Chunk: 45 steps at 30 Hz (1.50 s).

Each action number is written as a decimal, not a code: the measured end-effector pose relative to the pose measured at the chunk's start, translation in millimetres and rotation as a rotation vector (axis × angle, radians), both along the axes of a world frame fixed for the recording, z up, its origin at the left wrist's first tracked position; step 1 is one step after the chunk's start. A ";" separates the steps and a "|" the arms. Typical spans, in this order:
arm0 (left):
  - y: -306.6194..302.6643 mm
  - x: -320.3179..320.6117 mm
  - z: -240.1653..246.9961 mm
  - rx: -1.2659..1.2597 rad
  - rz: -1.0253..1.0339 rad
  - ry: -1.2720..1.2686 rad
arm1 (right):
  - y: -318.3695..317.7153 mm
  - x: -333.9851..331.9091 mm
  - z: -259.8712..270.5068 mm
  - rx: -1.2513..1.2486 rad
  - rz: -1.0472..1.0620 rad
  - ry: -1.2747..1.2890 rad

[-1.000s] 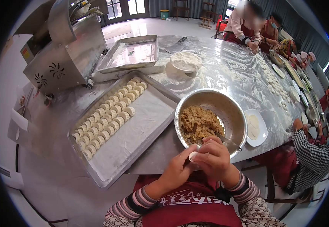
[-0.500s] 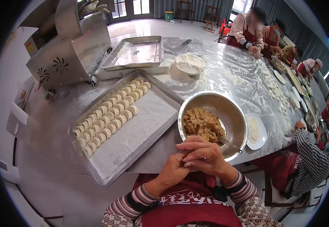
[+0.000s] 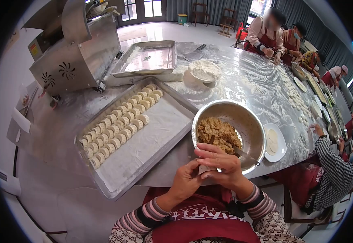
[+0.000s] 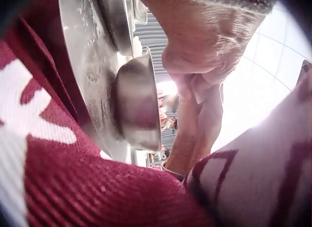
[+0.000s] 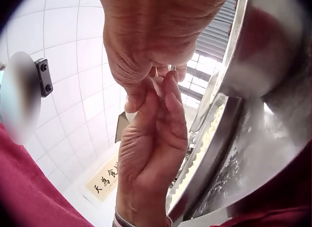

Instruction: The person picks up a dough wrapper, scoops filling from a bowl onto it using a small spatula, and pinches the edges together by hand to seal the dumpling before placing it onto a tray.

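Both hands meet in front of the steel bowl, close to the red apron. Between them is a small white dumpling (image 3: 203,168), mostly hidden by the fingers. My left hand (image 3: 185,181) pinches it from the left side, thumb and forefinger together; in the right wrist view the left hand (image 5: 153,139) reaches up to it. My right hand (image 3: 226,167) lies over its other side, upper fingers stretched out and the thumb underneath. Brown filling (image 3: 219,133) fills part of the bowl (image 3: 252,131), with a metal-handled utensil (image 3: 247,155) standing in it.
Left of the bowl, a lined tray (image 3: 160,133) carries rows of pleated dumplings (image 3: 121,121). A white plate (image 3: 281,141) with round wrappers (image 3: 271,141) sits to the right. Behind are a flour bowl (image 3: 204,72), an empty-looking tray (image 3: 156,60) and a steel machine (image 3: 71,60). Other people work along the table.
The dumpling's white end showed between the fingertips a second ago; the right hand has since closed over it, and its upper fingers have now straightened and lifted slightly.
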<state>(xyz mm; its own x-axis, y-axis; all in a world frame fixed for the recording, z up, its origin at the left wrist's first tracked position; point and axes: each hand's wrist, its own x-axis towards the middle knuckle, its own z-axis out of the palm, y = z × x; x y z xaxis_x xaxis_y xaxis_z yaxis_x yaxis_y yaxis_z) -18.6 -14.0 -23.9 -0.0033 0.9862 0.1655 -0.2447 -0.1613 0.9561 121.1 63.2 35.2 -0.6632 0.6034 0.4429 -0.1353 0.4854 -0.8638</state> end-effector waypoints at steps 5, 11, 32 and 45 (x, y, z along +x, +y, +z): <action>-1.5 4.7 20.1 -0.017 0.091 0.080 | 6.7 4.4 -7.3 0.210 0.004 0.002; -4.2 6.1 20.5 0.018 0.120 0.181 | 9.7 4.3 -16.6 0.394 0.021 0.005; -1.0 11.6 29.3 -0.012 0.115 0.020 | -4.4 0.1 -12.8 0.111 -0.205 0.166; 3.1 13.2 27.5 -0.110 0.064 -0.110 | -4.6 0.2 -19.3 0.431 -0.348 -0.007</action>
<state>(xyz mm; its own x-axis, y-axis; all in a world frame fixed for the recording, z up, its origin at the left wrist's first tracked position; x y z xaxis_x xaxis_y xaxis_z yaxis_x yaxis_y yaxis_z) -5.4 -10.9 3.6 -0.0784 0.9956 0.0519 -0.3411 -0.0757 0.9370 121.3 58.6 15.9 -0.4611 0.5525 0.6943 0.1012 0.8101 -0.5775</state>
